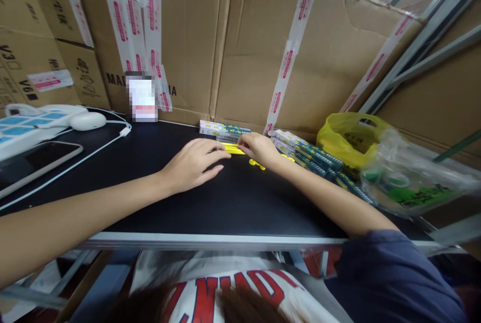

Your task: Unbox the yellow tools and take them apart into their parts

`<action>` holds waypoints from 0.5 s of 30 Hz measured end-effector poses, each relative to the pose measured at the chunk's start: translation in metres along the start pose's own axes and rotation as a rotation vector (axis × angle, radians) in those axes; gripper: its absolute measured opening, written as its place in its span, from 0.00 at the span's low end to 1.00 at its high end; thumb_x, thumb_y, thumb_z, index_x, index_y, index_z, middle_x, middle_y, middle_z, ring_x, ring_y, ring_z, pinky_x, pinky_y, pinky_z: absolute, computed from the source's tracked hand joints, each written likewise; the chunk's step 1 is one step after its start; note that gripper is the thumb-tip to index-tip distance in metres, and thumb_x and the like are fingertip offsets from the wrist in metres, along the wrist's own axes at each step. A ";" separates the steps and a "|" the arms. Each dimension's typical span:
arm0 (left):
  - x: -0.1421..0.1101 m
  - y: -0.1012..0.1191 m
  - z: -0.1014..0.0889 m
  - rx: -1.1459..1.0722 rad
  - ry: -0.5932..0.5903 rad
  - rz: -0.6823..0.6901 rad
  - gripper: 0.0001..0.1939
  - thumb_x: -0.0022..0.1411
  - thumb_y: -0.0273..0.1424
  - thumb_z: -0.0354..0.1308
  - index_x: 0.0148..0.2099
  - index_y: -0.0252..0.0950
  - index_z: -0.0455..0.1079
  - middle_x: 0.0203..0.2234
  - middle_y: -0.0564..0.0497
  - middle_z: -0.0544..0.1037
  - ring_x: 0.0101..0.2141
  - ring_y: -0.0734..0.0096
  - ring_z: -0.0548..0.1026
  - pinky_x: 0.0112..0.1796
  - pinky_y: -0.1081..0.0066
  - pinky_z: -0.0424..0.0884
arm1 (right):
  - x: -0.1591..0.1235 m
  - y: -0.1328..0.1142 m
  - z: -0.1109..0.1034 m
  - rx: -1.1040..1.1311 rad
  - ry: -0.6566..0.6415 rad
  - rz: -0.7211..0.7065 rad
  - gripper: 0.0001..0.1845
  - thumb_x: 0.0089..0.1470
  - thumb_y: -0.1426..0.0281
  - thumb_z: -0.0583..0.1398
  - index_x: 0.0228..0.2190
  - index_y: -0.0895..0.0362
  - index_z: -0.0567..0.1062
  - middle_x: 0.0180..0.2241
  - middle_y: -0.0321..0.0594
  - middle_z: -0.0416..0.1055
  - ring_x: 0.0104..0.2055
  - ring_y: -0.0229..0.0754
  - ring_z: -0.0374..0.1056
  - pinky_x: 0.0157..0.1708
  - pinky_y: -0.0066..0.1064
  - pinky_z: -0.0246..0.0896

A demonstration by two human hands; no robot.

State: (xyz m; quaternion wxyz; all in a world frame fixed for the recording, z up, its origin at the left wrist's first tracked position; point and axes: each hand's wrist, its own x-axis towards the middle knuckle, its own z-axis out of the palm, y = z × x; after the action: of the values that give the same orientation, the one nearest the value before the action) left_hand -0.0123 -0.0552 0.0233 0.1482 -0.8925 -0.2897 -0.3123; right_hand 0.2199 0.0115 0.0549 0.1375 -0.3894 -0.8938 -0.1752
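Both my hands rest on a black tabletop [233, 197] near the cardboard wall. My left hand [195, 162] lies palm down with its fingers stretched out toward a yellow strip [233, 149], the fingertips touching its left end. My right hand [259, 148] is curled, fingers pressed on the right end of the same yellow strip. A few small yellow pieces [257, 164] lie just beneath the right hand. Behind the hands lies a flat white and blue packet [221, 129]. To the right is a row of similar packets [311, 158].
A yellow plastic bag [349, 137] and a clear plastic bag [409, 177] sit at the right. A white power strip [26, 127], a white mouse [87, 121], a phone [37, 160] and a white cable [93, 150] are at the left. Cardboard boxes [225, 42] form the back wall.
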 end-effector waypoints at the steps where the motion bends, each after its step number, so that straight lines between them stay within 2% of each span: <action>1: -0.001 0.000 0.001 -0.037 -0.074 0.046 0.13 0.67 0.33 0.47 0.48 0.38 0.70 0.44 0.47 0.73 0.45 0.64 0.70 0.48 0.63 0.64 | 0.002 0.006 0.004 -0.013 -0.020 0.047 0.06 0.58 0.69 0.56 0.33 0.57 0.72 0.32 0.40 0.73 0.35 0.40 0.66 0.30 0.27 0.50; 3: -0.002 0.000 0.005 -0.104 -0.226 0.131 0.13 0.68 0.33 0.46 0.43 0.38 0.72 0.39 0.49 0.75 0.40 0.68 0.73 0.44 0.68 0.65 | 0.002 0.012 0.011 -0.043 -0.057 0.114 0.06 0.58 0.68 0.57 0.34 0.56 0.72 0.31 0.40 0.73 0.34 0.40 0.66 0.28 0.27 0.48; 5: -0.003 0.000 0.008 -0.140 -0.311 0.168 0.14 0.68 0.33 0.45 0.42 0.37 0.72 0.37 0.50 0.76 0.37 0.70 0.73 0.42 0.70 0.65 | 0.001 0.014 0.016 -0.071 -0.082 0.137 0.06 0.58 0.68 0.56 0.35 0.55 0.72 0.32 0.40 0.74 0.34 0.40 0.67 0.26 0.27 0.47; 15: -0.003 0.000 0.006 -0.174 -0.364 0.118 0.14 0.68 0.33 0.44 0.44 0.38 0.72 0.39 0.50 0.74 0.39 0.70 0.72 0.41 0.73 0.66 | 0.003 0.013 0.025 -0.140 -0.153 0.144 0.07 0.59 0.69 0.53 0.37 0.56 0.70 0.36 0.44 0.75 0.37 0.43 0.70 0.27 0.27 0.51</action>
State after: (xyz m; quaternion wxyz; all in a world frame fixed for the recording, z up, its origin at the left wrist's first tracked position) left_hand -0.0109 -0.0535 0.0166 0.0340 -0.9590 -0.2309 -0.1606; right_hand 0.2250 0.0322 0.0368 0.0535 -0.4732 -0.8570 -0.1966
